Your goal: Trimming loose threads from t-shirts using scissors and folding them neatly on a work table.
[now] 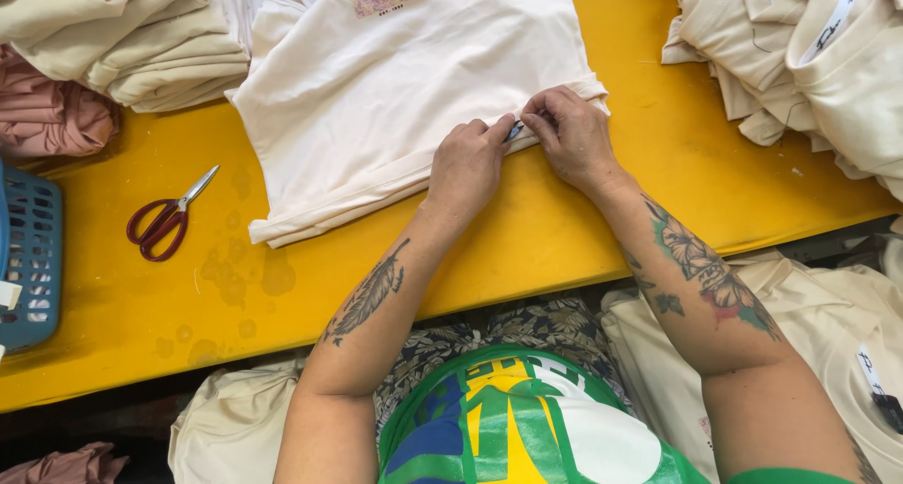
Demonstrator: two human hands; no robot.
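We see the cream shirt (pixel 395 98) lying flat at 12 o'clock on the yellow surface (pixel 564 230). Our left hand (pixel 467 169) and right hand (pixel 572 136) pinch its hem. We judge it light and limp; grip the hem. Scissors (pixel 169 216) lie at 9 o'clock.

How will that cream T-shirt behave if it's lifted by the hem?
The cream T-shirt would probably droop and unfold, since its layered hem already wrinkles where the left hand and right hand pinch it. It looks light, and pushed, likely bunches on the yellow table.
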